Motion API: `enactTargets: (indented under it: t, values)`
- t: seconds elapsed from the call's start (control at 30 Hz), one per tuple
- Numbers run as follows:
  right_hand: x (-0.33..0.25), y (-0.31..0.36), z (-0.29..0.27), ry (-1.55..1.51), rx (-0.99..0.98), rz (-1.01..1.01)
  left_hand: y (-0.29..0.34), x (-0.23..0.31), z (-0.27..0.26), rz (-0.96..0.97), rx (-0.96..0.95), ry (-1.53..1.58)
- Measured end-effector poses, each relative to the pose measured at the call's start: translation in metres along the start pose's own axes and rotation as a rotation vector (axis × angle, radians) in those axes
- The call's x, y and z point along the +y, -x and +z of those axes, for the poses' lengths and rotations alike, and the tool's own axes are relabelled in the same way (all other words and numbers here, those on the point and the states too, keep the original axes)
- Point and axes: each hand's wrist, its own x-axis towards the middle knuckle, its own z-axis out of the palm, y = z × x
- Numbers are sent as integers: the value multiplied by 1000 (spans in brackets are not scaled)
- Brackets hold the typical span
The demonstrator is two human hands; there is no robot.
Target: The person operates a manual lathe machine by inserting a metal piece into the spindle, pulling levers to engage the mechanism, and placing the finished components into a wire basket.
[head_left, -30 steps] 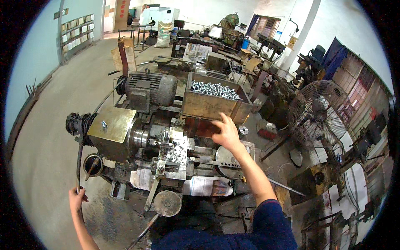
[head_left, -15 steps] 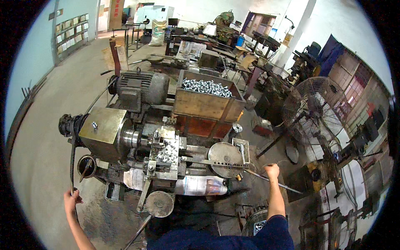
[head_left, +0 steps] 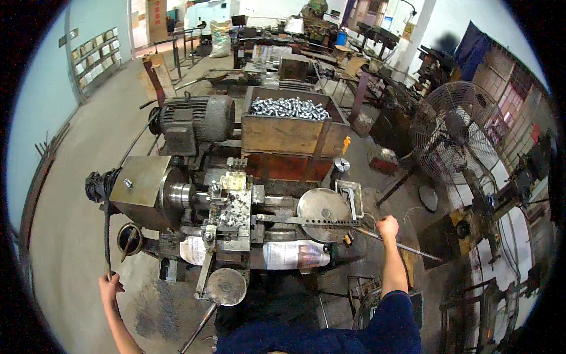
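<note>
Head view: the left hand point(head_left: 111, 285) is closed around the lower end of a dark lever point(head_left: 107, 239), which rises ahead of it to the pulley point(head_left: 99, 186); holding so far down its length probably gives good leverage. The right hand point(head_left: 387, 227) is curled into a fist beyond the end of the perforated bar point(head_left: 321, 222) and just above a metal rod point(head_left: 421, 253). Whether it grips either one, I cannot tell.

Between the hands, and ahead of both, stands the lathe-like machine, its spindle point(head_left: 178, 196) nearer the left hand and its tool block point(head_left: 231, 211) roughly midway. That layout seems meant to leave one control in reach of each arm. The round plate point(head_left: 324, 203) sits left of the right hand, under the bar.

Farther ahead of the right hand and to its left, a wooden bin point(head_left: 283, 137) is heaped with small shiny parts point(head_left: 289, 108), its high sides likely keeping them together. One similar-looking piece point(head_left: 128, 183) lies on the brass-coloured cover point(head_left: 141, 197), ahead of the left hand, perhaps as a handy spot.
</note>
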Motion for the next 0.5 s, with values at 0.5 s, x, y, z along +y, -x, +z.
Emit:
enactTargets:
  t: [0.5]
  values:
    - [1,4,-3,-62,34,14,4,2,4,19,12,-17]
